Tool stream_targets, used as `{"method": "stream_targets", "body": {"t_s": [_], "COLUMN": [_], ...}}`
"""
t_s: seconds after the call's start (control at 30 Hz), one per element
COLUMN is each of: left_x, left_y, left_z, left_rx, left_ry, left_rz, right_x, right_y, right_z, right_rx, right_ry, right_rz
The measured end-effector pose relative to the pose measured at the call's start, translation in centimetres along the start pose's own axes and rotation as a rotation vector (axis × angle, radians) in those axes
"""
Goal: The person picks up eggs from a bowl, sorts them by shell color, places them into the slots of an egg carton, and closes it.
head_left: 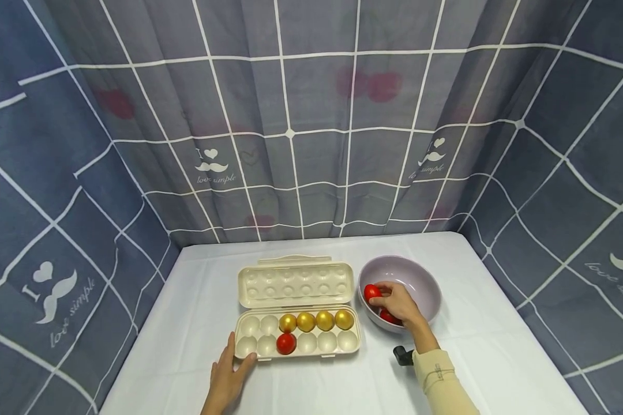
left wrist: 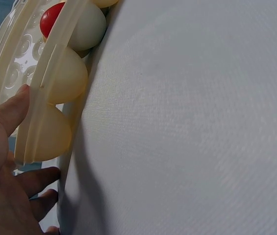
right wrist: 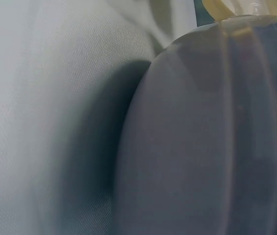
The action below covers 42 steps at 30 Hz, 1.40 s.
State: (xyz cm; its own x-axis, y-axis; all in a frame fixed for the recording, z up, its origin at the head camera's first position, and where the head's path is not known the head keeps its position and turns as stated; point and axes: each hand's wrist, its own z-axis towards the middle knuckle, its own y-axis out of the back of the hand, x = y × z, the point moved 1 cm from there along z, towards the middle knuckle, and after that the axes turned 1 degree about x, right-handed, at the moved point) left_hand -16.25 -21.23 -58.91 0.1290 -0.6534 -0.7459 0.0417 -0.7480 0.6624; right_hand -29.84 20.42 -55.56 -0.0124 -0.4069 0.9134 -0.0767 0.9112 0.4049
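Observation:
My right hand (head_left: 398, 301) pinches a red egg (head_left: 372, 293) inside the left part of a light purple bowl (head_left: 430, 291). More red (head_left: 387, 316) shows beneath that hand, partly hidden. Left of the bowl lies an open cream egg carton (head_left: 337, 344), its lid (head_left: 296, 285) folded back. Several golden eggs (head_left: 306, 321) fill the right part of its back row, and one red egg (head_left: 286, 344) sits in the front row. My left hand (head_left: 225, 377) grips the carton's front left corner, thumb at the front rim. In the right wrist view the bowl's wall (right wrist: 177, 137) hides the hand.
A white cloth (head_left: 171, 346) covers the table. Grey-blue curtains (head_left: 316, 161) with white lines stand behind and at both sides. A black object (head_left: 403, 355) sits beside the right wrist, below the bowl.

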Motion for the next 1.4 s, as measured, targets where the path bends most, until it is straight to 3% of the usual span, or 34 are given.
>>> {"method": "stream_targets", "body": {"t_s": [0.23,0.6,0.9,1.07,1.4], "left_x": [0.2,-0.2,0.1,0.1,0.1], "left_y": [0.0,0.4,0.0,0.0,0.2], "left_z": [0.1,0.2,0.2,0.3,0.1], "left_rx": [-0.010,-0.005,-0.001,-0.013,0.000], "left_ry": [-0.020,-0.018,-0.012,-0.033,-0.015], "left_rz": [-0.017,-0.026,-0.021,-0.017,-0.018], "right_x": [0.4,1.3,1.7,2.5,4.0], "right_y": [0.2,0.2,-0.2,-1.3,-5.9], "right_z": [0.1,-0.3,-1.4,-1.8,-4.1], "right_rx": [-0.060,-0.065,-0.063,-0.059,0.083], "right_ry": [0.038,0.072,0.199,0.274,0.339], "right_rz": [0.091,0.264,0.244,0.289,0.397]}}
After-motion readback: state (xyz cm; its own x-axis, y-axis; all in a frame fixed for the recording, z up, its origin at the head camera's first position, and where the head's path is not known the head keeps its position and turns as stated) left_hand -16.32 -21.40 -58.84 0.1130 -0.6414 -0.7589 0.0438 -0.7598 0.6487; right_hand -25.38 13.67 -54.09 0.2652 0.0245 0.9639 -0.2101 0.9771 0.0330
